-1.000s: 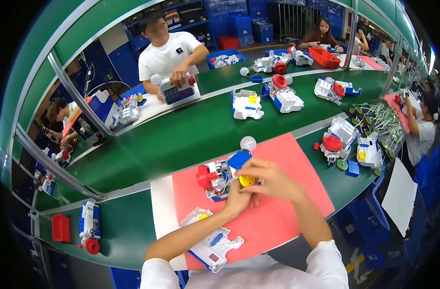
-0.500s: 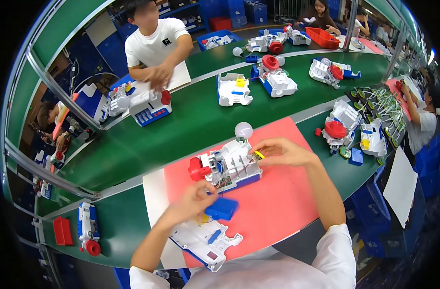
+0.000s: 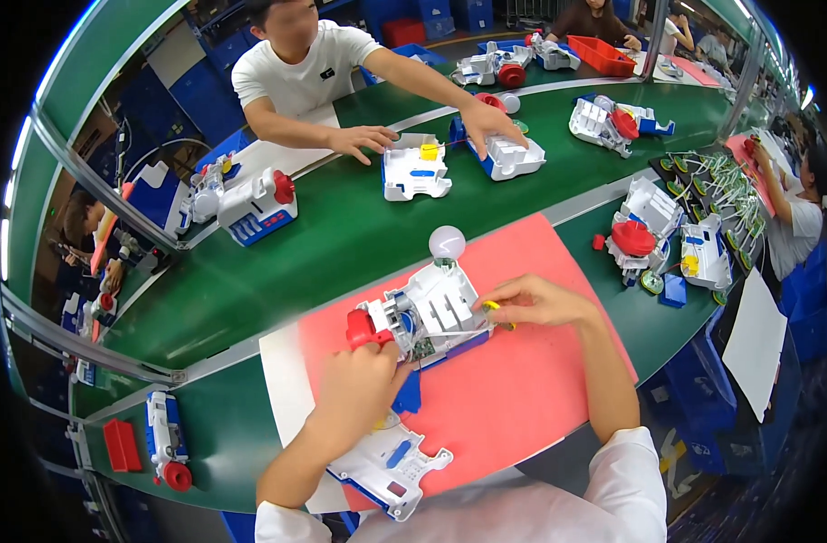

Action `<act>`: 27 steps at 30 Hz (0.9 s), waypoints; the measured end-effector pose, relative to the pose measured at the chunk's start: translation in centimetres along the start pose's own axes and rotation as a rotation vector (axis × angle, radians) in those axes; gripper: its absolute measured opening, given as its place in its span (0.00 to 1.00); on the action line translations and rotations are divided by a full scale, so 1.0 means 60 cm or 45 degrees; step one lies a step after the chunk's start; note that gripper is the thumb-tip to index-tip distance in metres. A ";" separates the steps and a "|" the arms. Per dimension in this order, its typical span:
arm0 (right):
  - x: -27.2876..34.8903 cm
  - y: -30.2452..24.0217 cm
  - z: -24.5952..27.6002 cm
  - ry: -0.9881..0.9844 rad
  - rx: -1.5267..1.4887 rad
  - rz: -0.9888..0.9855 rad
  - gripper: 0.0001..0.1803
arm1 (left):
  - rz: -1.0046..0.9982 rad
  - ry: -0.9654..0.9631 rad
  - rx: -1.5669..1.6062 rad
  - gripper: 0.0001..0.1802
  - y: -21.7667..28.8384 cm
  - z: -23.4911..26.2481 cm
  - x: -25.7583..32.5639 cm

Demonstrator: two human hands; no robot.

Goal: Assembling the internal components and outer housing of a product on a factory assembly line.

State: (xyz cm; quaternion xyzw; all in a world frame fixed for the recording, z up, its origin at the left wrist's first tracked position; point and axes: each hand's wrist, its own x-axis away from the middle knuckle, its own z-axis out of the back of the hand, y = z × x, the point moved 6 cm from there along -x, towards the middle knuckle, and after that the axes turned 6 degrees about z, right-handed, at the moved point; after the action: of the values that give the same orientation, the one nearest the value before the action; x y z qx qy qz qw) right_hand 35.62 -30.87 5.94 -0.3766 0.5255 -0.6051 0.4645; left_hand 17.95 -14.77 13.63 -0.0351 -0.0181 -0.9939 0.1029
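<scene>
A white toy housing [image 3: 440,299] lies opened on the red-pink mat, with a pale ball [image 3: 447,242] on top, wires and a small circuit board inside. My left hand [image 3: 359,385] is at its lower left, beside the red knob-like part [image 3: 368,328], fingers curled down; what they grip is hidden. A blue box-shaped piece [image 3: 408,393] shows partly behind that hand. My right hand [image 3: 540,300] pinches a yellow-rimmed disc [image 3: 499,313] at the housing's right edge. Nearer me lies a white shell half [image 3: 386,466] with a blue strip, partly under my left forearm.
At the far left stand a red tray [image 3: 121,445] and a white-and-blue toy part [image 3: 164,434]. More part-built toys [image 3: 644,226] and a heap of wired discs [image 3: 717,204] lie right. Across the green belt [image 3: 341,235], a co-worker's hands [image 3: 490,127] touch white shells.
My left hand has moved up toward the red part, and the blue piece is now mostly hidden. The right hand still holds the disc. Across the belt, the co-worker has reached right to the shells.
</scene>
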 end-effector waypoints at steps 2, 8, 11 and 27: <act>0.003 -0.013 -0.017 -0.066 -0.021 0.047 0.16 | -0.091 0.194 0.105 0.14 0.008 0.030 0.000; 0.004 -0.011 -0.025 -0.165 0.232 0.173 0.17 | -0.346 0.130 0.596 0.26 0.044 0.009 -0.100; 0.000 0.010 0.022 0.396 -0.072 -0.025 0.15 | -0.321 -0.130 0.569 0.43 0.049 -0.046 -0.141; -0.008 0.038 0.002 0.248 -0.258 0.177 0.20 | -0.168 -0.131 0.210 0.29 0.054 -0.057 -0.134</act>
State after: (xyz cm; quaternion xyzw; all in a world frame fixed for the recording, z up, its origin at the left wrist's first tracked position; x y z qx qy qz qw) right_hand 36.25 -30.52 3.72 -0.3237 0.6512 -0.5493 0.4116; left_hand 26.25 -16.44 9.70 -0.0760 -0.1075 -0.9905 0.0387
